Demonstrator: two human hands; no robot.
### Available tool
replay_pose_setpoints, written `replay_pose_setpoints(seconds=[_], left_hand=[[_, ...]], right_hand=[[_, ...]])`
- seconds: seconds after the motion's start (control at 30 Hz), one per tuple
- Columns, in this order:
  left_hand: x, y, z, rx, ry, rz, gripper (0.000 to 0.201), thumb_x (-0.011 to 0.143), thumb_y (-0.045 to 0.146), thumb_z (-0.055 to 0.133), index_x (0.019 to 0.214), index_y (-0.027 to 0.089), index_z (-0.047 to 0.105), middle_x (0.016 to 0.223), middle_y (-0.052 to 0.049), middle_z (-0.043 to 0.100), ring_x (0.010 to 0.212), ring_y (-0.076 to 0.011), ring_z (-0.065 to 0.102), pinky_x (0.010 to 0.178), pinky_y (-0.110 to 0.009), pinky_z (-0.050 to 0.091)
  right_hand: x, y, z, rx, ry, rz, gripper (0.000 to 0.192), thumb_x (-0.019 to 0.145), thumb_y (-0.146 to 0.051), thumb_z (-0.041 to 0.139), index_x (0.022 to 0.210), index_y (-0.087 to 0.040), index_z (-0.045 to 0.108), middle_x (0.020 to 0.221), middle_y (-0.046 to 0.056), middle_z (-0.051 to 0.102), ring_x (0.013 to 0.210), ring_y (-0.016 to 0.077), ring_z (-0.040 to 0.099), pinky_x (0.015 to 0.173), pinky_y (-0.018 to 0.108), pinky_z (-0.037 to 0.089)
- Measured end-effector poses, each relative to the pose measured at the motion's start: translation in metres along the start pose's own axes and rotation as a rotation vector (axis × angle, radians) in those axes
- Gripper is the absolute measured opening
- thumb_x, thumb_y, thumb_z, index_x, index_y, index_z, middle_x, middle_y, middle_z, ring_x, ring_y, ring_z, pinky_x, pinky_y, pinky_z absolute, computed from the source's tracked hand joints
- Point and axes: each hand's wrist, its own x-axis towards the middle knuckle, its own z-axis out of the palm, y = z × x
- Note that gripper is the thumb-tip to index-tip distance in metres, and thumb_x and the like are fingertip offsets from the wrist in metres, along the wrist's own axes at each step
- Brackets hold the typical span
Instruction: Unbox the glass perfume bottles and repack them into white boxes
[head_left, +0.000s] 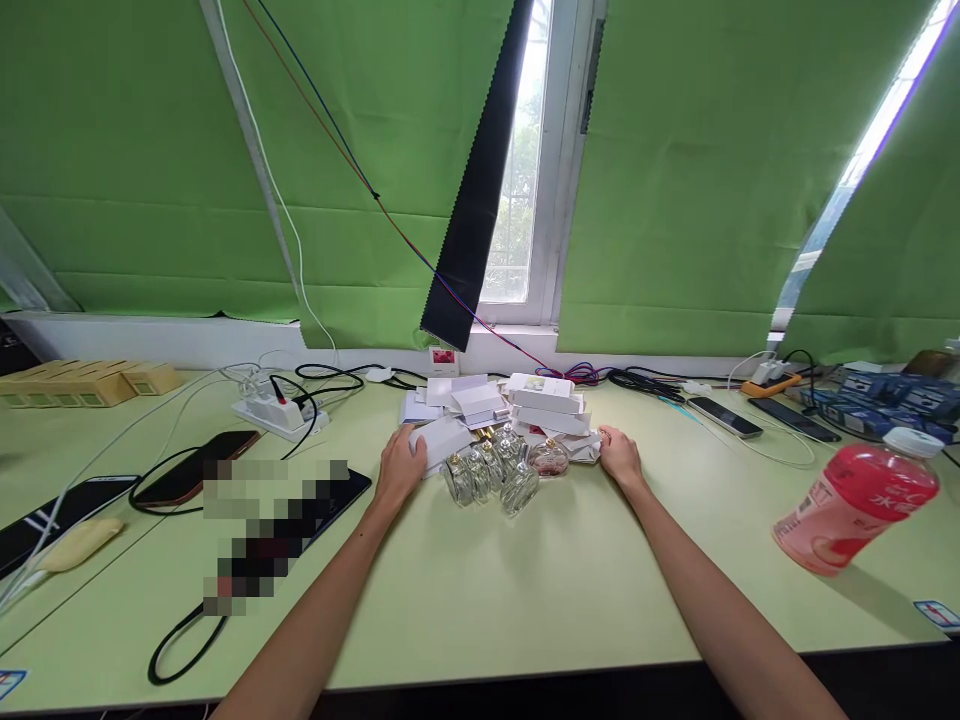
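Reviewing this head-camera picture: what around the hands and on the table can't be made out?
In the head view:
White boxes: lower ones hidden by upper ones and the clear bottles.
Right hand: grip or mere touch, too small to tell.
Left hand: palm hidden by its own back.
Dark device: mostly covered by pixelation.
Far-left phone: cut off by the left edge.

Right side: tilted pink bottle (pixel 855 508), character 水 legible on its label, other print unclear. Near edge: right sticker (pixel 937 614) and left sticker (pixel 10 683), blue-bordered, markings too small to read.
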Motion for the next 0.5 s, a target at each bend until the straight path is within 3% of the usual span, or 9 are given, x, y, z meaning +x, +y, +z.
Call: replay_pose_setpoints(seconds=[0.5], left_hand=[[0.0005,0.0026,-0.0004,0.067,-0.106,-0.002,0.042,0.093,0.030,0.039,0.123,0.014,0.064,0.129,-0.014,0.068,0.121,-0.0303,0.062,0.107,-0.042,0.045]], right_hand=[[0.0007,-0.0039,-0.0071,-0.094,-0.115,0.025,0.042,0.091,-0.013,0.039,0.105,-0.025,0.076,0.103,0.008,0.073,0.088,0.0226,0.064,0.070,0.028,0.037]])
